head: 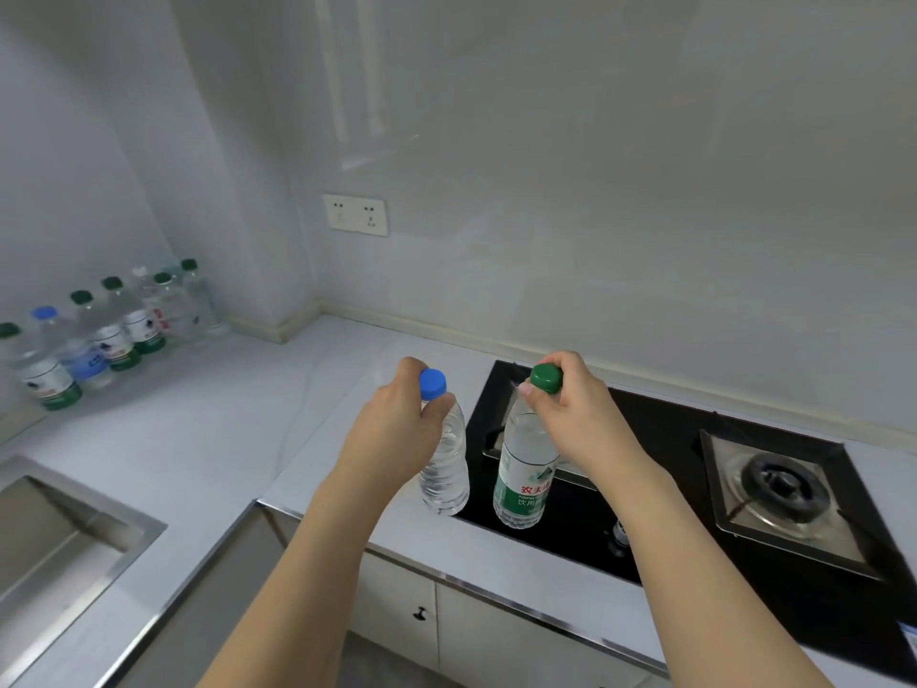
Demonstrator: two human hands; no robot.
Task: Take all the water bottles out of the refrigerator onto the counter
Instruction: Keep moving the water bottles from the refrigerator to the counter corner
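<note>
Both hands raised (fingers pinching necks)

Nine water bottles are visible: seven in the row by the wall, two held, beside one sink, one burner, and one double wall socket.

sink cropped left, bottle labels blurred

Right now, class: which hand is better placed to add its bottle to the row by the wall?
Left. The left hand with its blue-capped bottle is nearer the row; the right hand is over the stove.
</note>
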